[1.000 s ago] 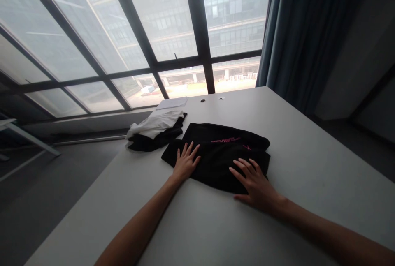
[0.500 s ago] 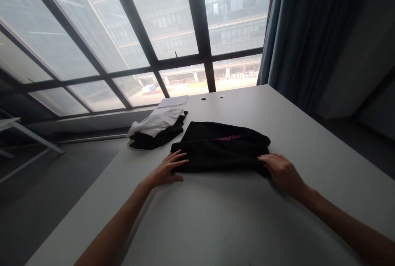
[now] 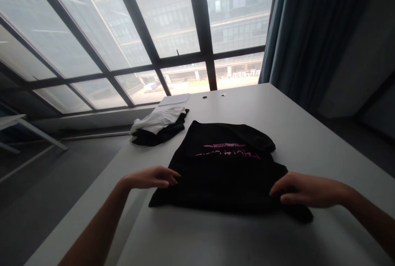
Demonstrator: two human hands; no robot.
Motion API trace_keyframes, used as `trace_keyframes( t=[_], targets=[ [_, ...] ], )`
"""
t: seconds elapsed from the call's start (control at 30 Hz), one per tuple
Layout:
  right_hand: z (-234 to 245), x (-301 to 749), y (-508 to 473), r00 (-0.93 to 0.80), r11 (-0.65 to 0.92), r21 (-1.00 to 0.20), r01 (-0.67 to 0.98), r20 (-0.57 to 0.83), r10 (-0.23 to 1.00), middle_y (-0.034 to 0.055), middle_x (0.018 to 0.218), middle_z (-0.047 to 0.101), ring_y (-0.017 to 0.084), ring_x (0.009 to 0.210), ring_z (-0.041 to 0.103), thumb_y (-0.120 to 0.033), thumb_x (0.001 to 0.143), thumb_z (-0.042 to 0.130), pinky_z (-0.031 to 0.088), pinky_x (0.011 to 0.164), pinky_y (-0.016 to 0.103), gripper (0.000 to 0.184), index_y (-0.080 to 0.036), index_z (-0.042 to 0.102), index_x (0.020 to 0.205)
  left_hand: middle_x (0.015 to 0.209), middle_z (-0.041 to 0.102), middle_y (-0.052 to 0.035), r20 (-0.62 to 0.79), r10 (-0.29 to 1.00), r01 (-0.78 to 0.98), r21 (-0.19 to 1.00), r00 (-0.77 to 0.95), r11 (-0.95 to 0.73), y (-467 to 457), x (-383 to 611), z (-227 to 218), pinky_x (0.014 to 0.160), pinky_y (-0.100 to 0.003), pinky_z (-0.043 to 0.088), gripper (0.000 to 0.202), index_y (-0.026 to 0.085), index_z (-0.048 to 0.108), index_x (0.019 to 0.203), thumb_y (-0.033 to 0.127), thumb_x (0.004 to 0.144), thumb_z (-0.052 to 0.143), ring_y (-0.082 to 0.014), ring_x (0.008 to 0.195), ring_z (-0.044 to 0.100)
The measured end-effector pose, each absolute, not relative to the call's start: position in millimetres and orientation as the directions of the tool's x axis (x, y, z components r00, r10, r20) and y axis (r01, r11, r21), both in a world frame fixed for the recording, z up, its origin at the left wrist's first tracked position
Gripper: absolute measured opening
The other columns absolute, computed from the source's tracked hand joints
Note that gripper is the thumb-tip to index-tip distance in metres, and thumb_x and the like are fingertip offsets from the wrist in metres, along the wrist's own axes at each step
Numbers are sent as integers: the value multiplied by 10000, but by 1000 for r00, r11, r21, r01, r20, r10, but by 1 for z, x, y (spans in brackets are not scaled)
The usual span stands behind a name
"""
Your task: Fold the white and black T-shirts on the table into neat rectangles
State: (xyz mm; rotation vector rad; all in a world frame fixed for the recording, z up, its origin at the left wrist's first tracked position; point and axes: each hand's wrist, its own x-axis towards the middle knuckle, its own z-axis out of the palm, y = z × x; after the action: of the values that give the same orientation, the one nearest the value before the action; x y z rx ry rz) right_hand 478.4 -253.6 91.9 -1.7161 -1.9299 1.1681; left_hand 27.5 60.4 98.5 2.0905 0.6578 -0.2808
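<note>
A black shirt with pink lettering lies spread on the white table in front of me. The lettering runs across its upper part, and folds bunch along its right side. My left hand is over the shirt's left edge, with loosely bent fingers and the thumb apart; nothing shows between them. Over the right edge is my right hand, fingers curved downward and thumb apart from them, with no cloth visibly pinched. A dark flap of the shirt extends below this hand, perhaps a sleeve.
Beyond my left hand, a white garment lies on a black one near the table's left edge. Papers lie behind them. Windows stand past the far edge, and a blue curtain hangs at the right.
The shirt's folded-over near part has come down toward me, so the shirt lies larger and more lettering shows. Both hands have moved nearer me and farther apart, off the former fold.
</note>
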Motion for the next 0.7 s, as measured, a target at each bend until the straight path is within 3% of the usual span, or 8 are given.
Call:
trace_keyframes(
  t=[0.07, 0.1, 0.17, 0.23, 0.37, 0.47, 0.57, 0.7],
  targets=[
    [88, 485, -236, -182, -62, -770, 635, -227, 957, 38, 1162, 750, 257, 1036, 701, -507, 931, 585, 552, 897, 343, 353, -294, 758, 1152, 1163, 739, -64, -374, 388, 515, 769, 843, -379, 74, 38, 95, 925, -349, 548, 474, 261, 649, 1319, 520, 923, 619, -248, 1055, 699],
    [83, 492, -222, -95, -58, -772, 633, -151, 984, 46, 1148, 753, 254, 1033, 699, -500, 943, 556, 544, 910, 348, 364, -274, 760, 1143, 1146, 742, -70, -275, 490, 487, 785, 827, -383, 84, 46, 89, 939, -363, 543, 468, 241, 667, 1283, 535, 925, 601, -249, 1049, 700],
    [66, 508, -189, 187, -106, -725, 681, 32, 982, 69, 1127, 758, 254, 1031, 695, -451, 942, 532, 524, 940, 354, 363, -240, 756, 1134, 1100, 750, -78, -60, 680, 474, 762, 730, -441, 107, 67, 73, 938, -378, 542, 466, 205, 716, 1159, 560, 865, 643, -263, 1029, 701],
    [47, 527, -154, 440, -263, -659, 705, 115, 891, 110, 1109, 756, 271, 1037, 691, -363, 898, 552, 520, 934, 358, 339, -193, 751, 1114, 1056, 755, -80, 47, 801, 536, 719, 597, -442, 132, 92, 56, 939, -384, 540, 411, 192, 744, 1022, 527, 785, 714, -285, 1029, 700],
    [24, 556, -107, 660, -557, -570, 604, -33, 750, 178, 1074, 741, 322, 1087, 664, -305, 816, 646, 526, 902, 370, 307, -131, 736, 1051, 1123, 730, -97, 85, 882, 590, 712, 463, -379, 171, 142, 32, 958, -377, 518, 293, 194, 730, 1010, 367, 773, 743, -302, 1098, 673],
    [24, 565, -94, 651, -602, -566, 563, -146, 745, 152, 806, 732, 288, 845, 702, -327, 792, 699, 551, 697, 336, 215, -122, 725, 850, 1139, 720, -107, 56, 920, 601, 741, 388, -298, 194, 174, 22, 899, -328, 530, 315, 190, 689, 1112, 315, 824, 715, -270, 1074, 677],
    [31, 574, -94, 579, -629, -615, 476, -319, 750, 71, 607, 648, 188, 585, 629, -415, 766, 755, 485, 499, 271, 286, -139, 682, 758, 1006, 732, -110, -42, 939, 598, 780, 340, -182, 217, 196, 19, 731, -266, 546, 355, 152, 646, 1171, 346, 877, 687, -231, 918, 704],
    [38, 598, -101, 332, -670, -672, 316, -583, 741, 19, 640, 623, 116, 532, 554, -472, 627, 882, 436, 458, 222, 407, -170, 679, 810, 819, 712, -89, -226, 909, 582, 813, 350, -22, 244, 211, 28, 539, -238, 503, 368, 110, 649, 1124, 385, 886, 706, -190, 659, 673]
  ],
)
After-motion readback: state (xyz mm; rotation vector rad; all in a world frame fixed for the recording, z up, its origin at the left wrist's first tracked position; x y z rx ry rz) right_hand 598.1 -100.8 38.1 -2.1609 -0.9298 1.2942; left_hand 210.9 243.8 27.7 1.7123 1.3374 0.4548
